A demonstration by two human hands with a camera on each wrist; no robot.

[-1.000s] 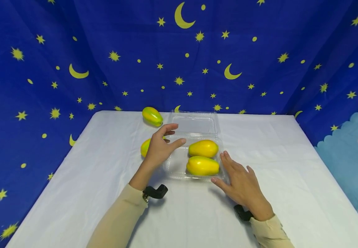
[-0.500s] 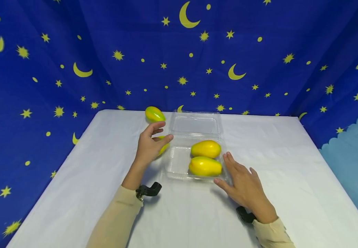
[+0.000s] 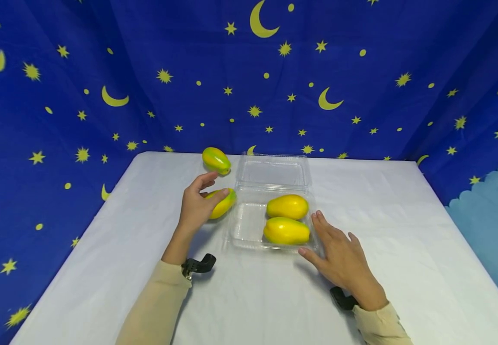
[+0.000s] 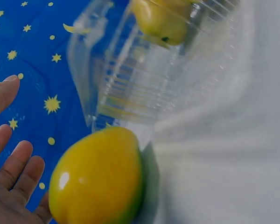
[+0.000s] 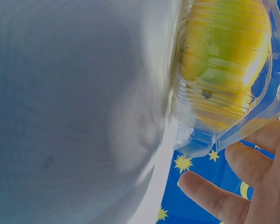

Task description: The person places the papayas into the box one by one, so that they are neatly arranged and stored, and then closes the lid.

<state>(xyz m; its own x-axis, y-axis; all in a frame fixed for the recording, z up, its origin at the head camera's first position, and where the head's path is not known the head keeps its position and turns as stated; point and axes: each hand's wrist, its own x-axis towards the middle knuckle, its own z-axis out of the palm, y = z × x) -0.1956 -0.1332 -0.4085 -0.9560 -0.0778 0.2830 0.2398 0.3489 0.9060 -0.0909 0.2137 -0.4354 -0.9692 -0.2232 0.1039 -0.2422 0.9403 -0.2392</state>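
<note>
A clear plastic clamshell box (image 3: pixel 248 225) lies with its lid (image 3: pixel 272 171) folded back. Two yellow papayas, a rear one (image 3: pixel 287 206) and a front one (image 3: pixel 286 231), lie in its right half. Left of the box a yellow-green papaya (image 3: pixel 225 206) lies on the cloth, partly hidden by my left hand (image 3: pixel 193 207). In the left wrist view that hand's fingers (image 4: pixel 19 161) are spread beside this papaya (image 4: pixel 100 175), holding nothing. My right hand (image 3: pixel 341 256) is at the box's right edge with extended fingers; the right wrist view shows them by the rim, contact unclear.
Another yellow-green papaya (image 3: pixel 216 160) lies near the table's back edge, left of the lid. White cloth (image 3: pixel 266 297) covers the table. A blue curtain (image 3: pixel 197 57) with stars and moons hangs behind and on the left; a light-blue panel (image 3: pixel 490 230) is at the right.
My left hand has moved left, from above the box's left side to the papaya beside it. The right hand stays by the box. The view has shifted slightly.
</note>
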